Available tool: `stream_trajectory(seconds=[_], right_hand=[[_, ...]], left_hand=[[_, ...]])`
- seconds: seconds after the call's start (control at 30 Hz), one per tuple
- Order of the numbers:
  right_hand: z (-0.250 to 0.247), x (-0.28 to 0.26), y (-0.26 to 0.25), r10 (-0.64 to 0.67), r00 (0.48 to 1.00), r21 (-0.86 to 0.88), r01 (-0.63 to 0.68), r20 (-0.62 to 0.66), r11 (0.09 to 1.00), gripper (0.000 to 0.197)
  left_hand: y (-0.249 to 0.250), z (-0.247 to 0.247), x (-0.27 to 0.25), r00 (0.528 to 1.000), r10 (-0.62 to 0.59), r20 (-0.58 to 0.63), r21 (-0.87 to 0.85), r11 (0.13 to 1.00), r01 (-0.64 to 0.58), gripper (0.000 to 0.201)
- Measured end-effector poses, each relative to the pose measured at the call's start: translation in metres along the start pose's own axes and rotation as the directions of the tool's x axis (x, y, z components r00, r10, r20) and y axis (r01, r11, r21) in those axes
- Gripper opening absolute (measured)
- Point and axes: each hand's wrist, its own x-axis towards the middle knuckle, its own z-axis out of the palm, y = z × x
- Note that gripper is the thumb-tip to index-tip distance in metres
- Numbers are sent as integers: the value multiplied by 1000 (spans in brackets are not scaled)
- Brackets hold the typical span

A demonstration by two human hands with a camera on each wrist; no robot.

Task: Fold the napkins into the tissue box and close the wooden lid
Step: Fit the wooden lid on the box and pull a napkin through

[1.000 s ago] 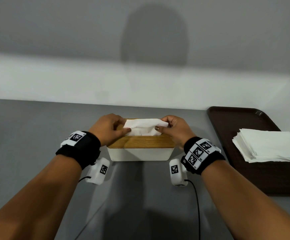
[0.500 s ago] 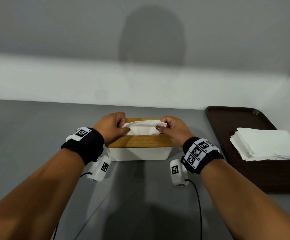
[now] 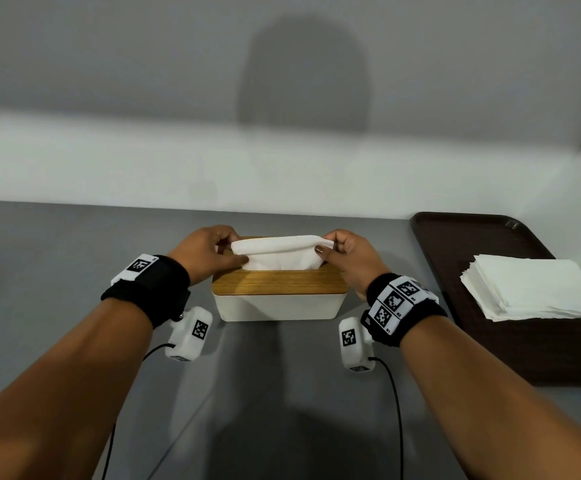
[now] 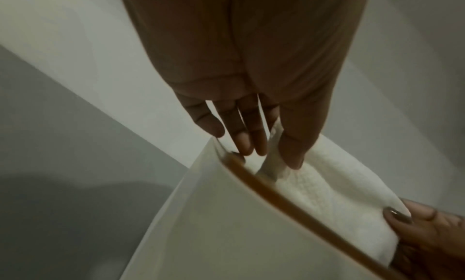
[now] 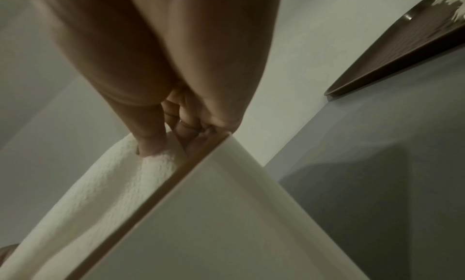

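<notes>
The left hand [image 3: 209,252] pinches the left end of a white textured paper napkin [image 3: 280,254], thumb in front and fingers behind; the right hand [image 3: 349,256] pinches its right end in the same grip. The napkin stands out of the flat wooden lid [image 3: 278,284] atop the white rectangular tissue box [image 3: 278,306] on the grey counter [image 3: 57,271]. Right of it, a dark brown tray [image 3: 483,244] carries a stack of white napkins [image 3: 531,289].

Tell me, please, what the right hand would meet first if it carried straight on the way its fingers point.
Probably the napkin the right hand already pinches, then the left hand at its other end; depth is hard to judge.
</notes>
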Motion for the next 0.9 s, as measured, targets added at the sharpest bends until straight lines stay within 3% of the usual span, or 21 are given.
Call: stream_trajectory(seconds=[0.23, 0.37, 0.43, 0.47, 0.53, 0.67, 0.77, 0.9], right_hand=[[0, -1, 1, 17, 1000, 71, -15, -22, 997, 9], [0, -3, -1, 33, 999, 78, -29, -43, 997, 7], [-1, -4, -1, 54, 997, 74, -49, -58, 996, 10], [-1, -3, 1, 64, 996, 66, -60, -61, 996, 19], [1, -3, 2, 81, 995, 52, -77, -63, 996, 29], [3, -3, 0, 92, 991, 30, -90, -100, 996, 34], [4, -5, 0, 92, 988, 11, -92, -125, 996, 19], [5, -6, 3, 119, 986, 7, -119, -121, 993, 34]], left_hand=[[0, 14, -1, 996, 17, -88, 11, 1000, -16, 16], [-2, 8, -3, 994, -93, 49, -136, 986, 99, 28], [-6, 4, -3, 990, -116, 75, -174, 976, 128, 18], [-8, 2, -4, 991, -115, 61, -186, 975, 125, 9], [-12, 2, -5, 993, -113, 18, -204, 972, 115, 12], [-14, 5, -6, 994, -107, -21, -323, 942, 94, 14], [-17, 11, -5, 991, -112, -72, -407, 910, 74, 19], [-17, 17, -4, 981, -139, -131, -510, 858, 54, 23]])
